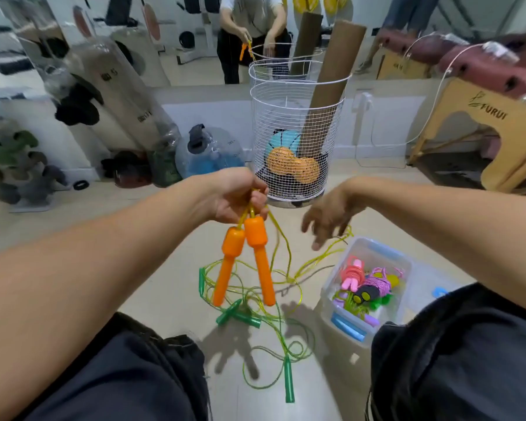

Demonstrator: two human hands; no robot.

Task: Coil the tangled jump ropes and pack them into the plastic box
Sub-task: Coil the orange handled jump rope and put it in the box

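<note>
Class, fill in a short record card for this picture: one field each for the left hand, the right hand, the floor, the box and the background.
left hand: left hand grips the yellow cord above two hanging orange plastic rope handles
right hand: right hand open, holding nothing
floor: tangled green-handled jump rope
box: clear plastic box holding coiled pink and purple ropes
background: white wire basket with balls inside

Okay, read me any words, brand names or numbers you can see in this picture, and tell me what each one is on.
"FURUI", with a small logo above it: on the wooden table at right.
Dark printed marks on the plastic-wrapped rolls at left: too blurred to read.
Print on the cardboard box at back: too blurred to read.
</note>
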